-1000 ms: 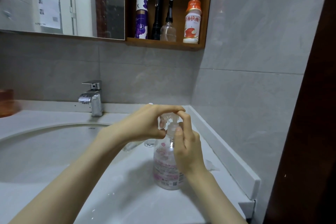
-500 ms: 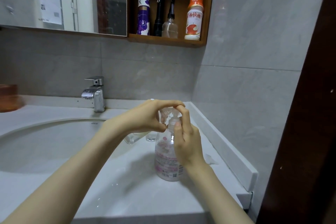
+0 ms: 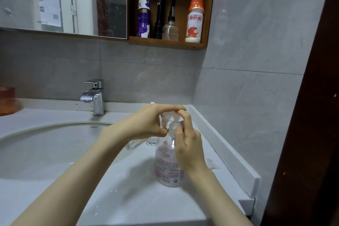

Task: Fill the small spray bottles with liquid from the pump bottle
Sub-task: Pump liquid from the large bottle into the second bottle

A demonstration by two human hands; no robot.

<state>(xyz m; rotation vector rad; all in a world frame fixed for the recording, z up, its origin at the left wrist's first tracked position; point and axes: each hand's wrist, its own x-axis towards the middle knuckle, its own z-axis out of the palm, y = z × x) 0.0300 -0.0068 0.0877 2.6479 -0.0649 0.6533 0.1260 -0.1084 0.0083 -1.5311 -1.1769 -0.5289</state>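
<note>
Pump bottle [image 3: 169,167] right of sink [image 3: 45,152]: your right hand [image 3: 189,150] grips its neck, forefinger atop pump; left hand [image 3: 145,124] curled at spout, hold unclear.

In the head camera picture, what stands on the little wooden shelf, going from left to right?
Purple-and-white can → black flashlight → clear bottle with a black spout → orange-capped drink bottle.
</note>
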